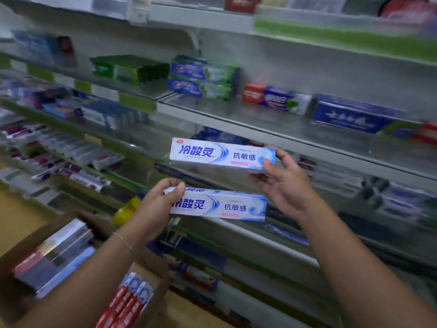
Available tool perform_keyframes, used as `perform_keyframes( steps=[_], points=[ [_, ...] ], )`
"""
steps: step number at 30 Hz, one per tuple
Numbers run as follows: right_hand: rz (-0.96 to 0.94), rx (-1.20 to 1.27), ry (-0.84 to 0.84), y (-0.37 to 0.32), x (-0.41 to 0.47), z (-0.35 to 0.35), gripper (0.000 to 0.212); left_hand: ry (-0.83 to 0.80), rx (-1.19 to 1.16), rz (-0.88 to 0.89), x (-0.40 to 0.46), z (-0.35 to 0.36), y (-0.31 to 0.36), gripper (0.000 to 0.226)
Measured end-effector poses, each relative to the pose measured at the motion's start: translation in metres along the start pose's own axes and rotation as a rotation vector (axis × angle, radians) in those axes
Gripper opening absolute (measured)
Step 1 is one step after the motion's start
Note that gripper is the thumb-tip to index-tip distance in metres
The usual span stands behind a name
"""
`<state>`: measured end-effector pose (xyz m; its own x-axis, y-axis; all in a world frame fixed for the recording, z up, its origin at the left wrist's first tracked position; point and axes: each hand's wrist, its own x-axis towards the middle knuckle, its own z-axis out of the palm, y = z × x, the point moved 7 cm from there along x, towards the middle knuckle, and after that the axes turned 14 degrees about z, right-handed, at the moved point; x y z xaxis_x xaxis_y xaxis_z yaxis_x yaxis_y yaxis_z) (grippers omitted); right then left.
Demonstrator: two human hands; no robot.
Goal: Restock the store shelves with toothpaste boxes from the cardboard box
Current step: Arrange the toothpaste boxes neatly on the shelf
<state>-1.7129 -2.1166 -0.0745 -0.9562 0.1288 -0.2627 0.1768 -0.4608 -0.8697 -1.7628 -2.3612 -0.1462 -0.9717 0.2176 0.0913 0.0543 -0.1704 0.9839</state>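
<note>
Two white-and-blue toothpaste boxes are held in front of the shelves. My right hand (pixel 282 183) pinches the right end of the upper toothpaste box (pixel 212 155), which is level and close to the edge of a shelf (pixel 236 129). My left hand (pixel 160 204) grips the left end of the lower toothpaste box (pixel 227 205), just below the first. The open cardboard box (pixel 26 235) sits at the lower left and holds several silver, blue and red toothpaste boxes (pixel 56 256).
The shelves carry blurred rows of toothpaste: green boxes (pixel 127 69), blue-green boxes (pixel 203 79), a red-blue box (pixel 274 97) and a dark blue box (pixel 354 117). Red-and-white packs (pixel 127 301) stick up by the cardboard box. A yellow packet (pixel 126 210) lies behind my left wrist.
</note>
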Motion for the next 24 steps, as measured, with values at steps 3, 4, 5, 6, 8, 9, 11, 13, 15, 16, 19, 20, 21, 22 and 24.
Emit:
perform_keyframes(
  steps=[3, 4, 5, 6, 8, 9, 11, 13, 15, 16, 19, 20, 21, 22, 24],
  points=[
    [-0.048, 0.023, 0.024, -0.023, -0.037, -0.045, 0.029, -0.072, 0.013, 0.014, -0.012, 0.057, 0.006, 0.010],
    [-0.060, 0.029, 0.034, -0.031, -0.051, -0.061, 0.033, -0.090, 0.008, 0.026, -0.017, 0.076, 0.009, 0.010],
    [-0.071, 0.035, 0.051, -0.039, -0.065, -0.077, 0.036, -0.107, 0.006, 0.039, -0.022, 0.095, 0.012, 0.010],
    [-0.085, 0.041, 0.073, -0.046, -0.080, -0.093, 0.039, -0.128, 0.011, 0.051, -0.028, 0.114, 0.014, 0.011],
    [-0.115, 0.064, 0.116, -0.061, -0.110, -0.126, 0.044, -0.177, 0.018, 0.065, -0.043, 0.153, 0.019, 0.014],
    [-0.130, 0.070, 0.135, -0.068, -0.125, -0.142, 0.044, -0.198, 0.008, 0.061, -0.051, 0.172, 0.019, 0.014],
    [-0.158, 0.068, 0.174, -0.082, -0.158, -0.174, 0.043, -0.234, -0.017, 0.051, -0.069, 0.209, 0.019, 0.013],
    [-0.191, 0.065, 0.204, -0.096, -0.191, -0.204, 0.040, -0.270, -0.019, 0.046, -0.087, 0.248, 0.019, 0.014],
    [-0.229, 0.069, 0.229, -0.110, -0.225, -0.231, 0.036, -0.324, -0.018, 0.044, -0.105, 0.287, 0.020, 0.019],
    [-0.247, 0.071, 0.244, -0.116, -0.242, -0.244, 0.033, -0.355, -0.021, 0.045, -0.114, 0.307, 0.020, 0.021],
    [-0.301, 0.100, 0.287, -0.132, -0.292, -0.286, 0.028, -0.443, -0.022, 0.048, -0.140, 0.365, 0.018, 0.022],
    [-0.321, 0.117, 0.299, -0.137, -0.308, -0.299, 0.029, -0.470, -0.030, 0.048, -0.148, 0.384, 0.017, 0.021],
    [-0.342, 0.133, 0.316, -0.141, -0.324, -0.313, 0.030, -0.493, -0.040, 0.044, -0.156, 0.402, 0.017, 0.020],
    [-0.363, 0.145, 0.338, -0.145, -0.339, -0.326, 0.032, -0.515, -0.051, 0.039, -0.164, 0.420, 0.017, 0.019],
    [-0.402, 0.160, 0.388, -0.152, -0.371, -0.350, 0.032, -0.557, -0.080, 0.026, -0.179, 0.454, 0.018, 0.019]
  ],
)
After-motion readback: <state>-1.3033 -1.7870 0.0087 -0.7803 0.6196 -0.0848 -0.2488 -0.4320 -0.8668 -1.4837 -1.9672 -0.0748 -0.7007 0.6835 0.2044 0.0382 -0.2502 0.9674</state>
